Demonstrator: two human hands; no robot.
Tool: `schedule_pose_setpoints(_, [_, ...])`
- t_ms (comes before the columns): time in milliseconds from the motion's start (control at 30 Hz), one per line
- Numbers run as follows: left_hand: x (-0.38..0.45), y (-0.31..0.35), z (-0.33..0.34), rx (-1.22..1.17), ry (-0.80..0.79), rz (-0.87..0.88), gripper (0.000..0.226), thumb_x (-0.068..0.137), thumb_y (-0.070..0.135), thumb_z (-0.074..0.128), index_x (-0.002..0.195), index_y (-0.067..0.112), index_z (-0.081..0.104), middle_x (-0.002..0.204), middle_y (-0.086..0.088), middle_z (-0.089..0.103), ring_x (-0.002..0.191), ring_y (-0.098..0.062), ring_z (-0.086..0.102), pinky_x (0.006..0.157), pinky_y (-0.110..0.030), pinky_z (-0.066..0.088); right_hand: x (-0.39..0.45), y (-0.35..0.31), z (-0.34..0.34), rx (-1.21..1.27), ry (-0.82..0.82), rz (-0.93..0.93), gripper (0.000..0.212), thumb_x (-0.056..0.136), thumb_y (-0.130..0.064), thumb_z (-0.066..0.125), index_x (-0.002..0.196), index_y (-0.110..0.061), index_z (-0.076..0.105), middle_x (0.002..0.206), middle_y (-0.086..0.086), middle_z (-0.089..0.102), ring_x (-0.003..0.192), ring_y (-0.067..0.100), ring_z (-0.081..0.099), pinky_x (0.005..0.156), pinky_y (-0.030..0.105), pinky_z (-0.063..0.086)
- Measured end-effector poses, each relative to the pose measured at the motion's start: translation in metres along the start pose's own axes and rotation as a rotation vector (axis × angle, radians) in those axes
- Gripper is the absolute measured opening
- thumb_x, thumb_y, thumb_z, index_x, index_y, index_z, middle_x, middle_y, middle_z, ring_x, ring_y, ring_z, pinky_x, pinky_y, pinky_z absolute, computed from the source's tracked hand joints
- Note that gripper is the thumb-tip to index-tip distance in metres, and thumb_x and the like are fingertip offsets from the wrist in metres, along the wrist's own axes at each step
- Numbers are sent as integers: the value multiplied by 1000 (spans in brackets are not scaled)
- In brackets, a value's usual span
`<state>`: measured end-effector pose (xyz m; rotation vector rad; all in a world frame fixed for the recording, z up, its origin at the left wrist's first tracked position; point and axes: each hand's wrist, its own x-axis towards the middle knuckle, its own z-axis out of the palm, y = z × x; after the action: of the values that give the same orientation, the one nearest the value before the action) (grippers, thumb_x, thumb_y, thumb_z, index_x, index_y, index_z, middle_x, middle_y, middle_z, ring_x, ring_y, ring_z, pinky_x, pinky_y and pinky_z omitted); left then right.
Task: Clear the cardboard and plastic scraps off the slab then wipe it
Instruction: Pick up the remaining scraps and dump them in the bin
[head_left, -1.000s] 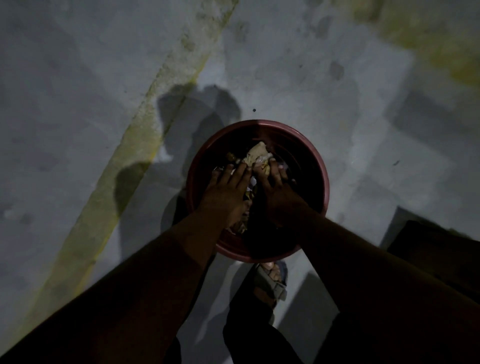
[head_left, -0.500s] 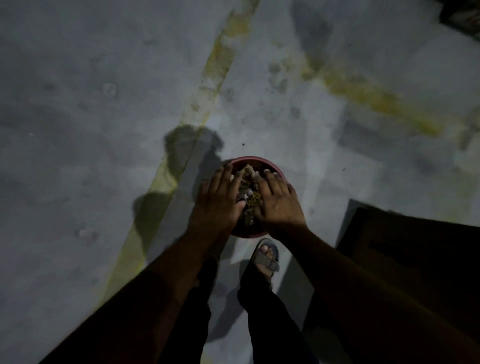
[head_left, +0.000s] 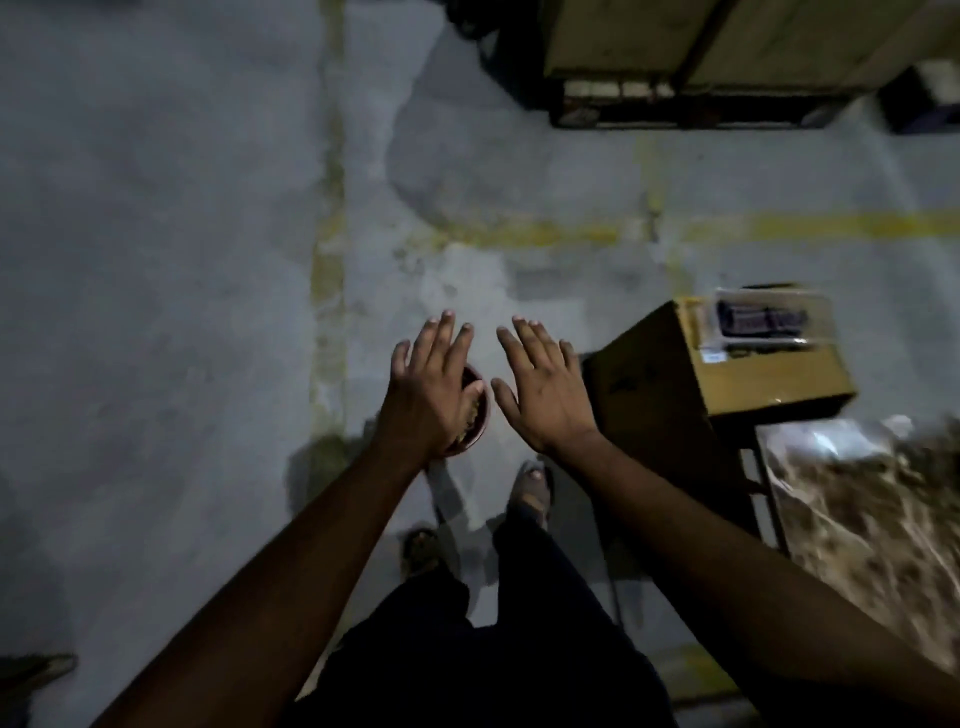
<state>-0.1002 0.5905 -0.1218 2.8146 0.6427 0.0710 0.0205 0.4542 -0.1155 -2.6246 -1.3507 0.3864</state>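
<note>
Both hands, left (head_left: 423, 395) & right (head_left: 540, 387), have come up empty w/ fingers spread, leaving scraps (head_left: 470, 413) in the round red plastic basin (head_left: 480, 410) on the floor below, so clearing looks done; wiping the speckled slab (head_left: 878, 530) at right is next.

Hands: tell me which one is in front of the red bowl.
The left hand. It overlaps the red bowl of scraps on the floor; the right hand is beside the bowl, over bare floor. Both have straight fingers and hold nothing.
</note>
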Motion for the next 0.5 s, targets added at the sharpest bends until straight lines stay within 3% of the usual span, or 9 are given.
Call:
schedule_pose_setpoints(133, [3, 58, -34, 56, -11, 240, 71, 99, 54, 34, 158, 19, 19, 168, -9, 15, 154, -26, 14, 119, -51, 22, -64, 10, -46, 5, 147, 182, 68, 101, -54, 25, 159, -20, 22, 167, 7, 19, 155, 25, 13, 123, 54, 17])
schedule_pose_setpoints(333, [15, 175, -57, 44, -45, 601, 71, 98, 56, 25, 159, 20, 19, 168, -7, 12, 154, -26, 13, 119, -51, 22, -166, 58, -84, 18, 335, 520, 65, 101, -54, 35, 157, -24, 27, 167, 5, 22, 155, 23, 15, 121, 55, 18])
schedule_pose_setpoints(433, [3, 241, -56, 84, -58, 769, 73, 96, 57, 22, 158, 19, 23, 167, -8, 19, 152, -26, 18, 116, -52, 26, -227, 92, -88, 64, 401, 700, 66, 100, -57, 30, 158, -26, 26, 168, 3, 20, 155, 21, 13, 121, 55, 16])
schedule_pose_setpoints(500, [-3, 254, -50, 77, -52, 782, 72, 95, 56, 26, 155, 18, 28, 163, -9, 29, 149, -27, 26, 113, -51, 32, -244, 99, -84, 71, 393, 722, 66, 99, -55, 32, 158, -27, 26, 168, 2, 20, 155, 21, 15, 121, 55, 16])
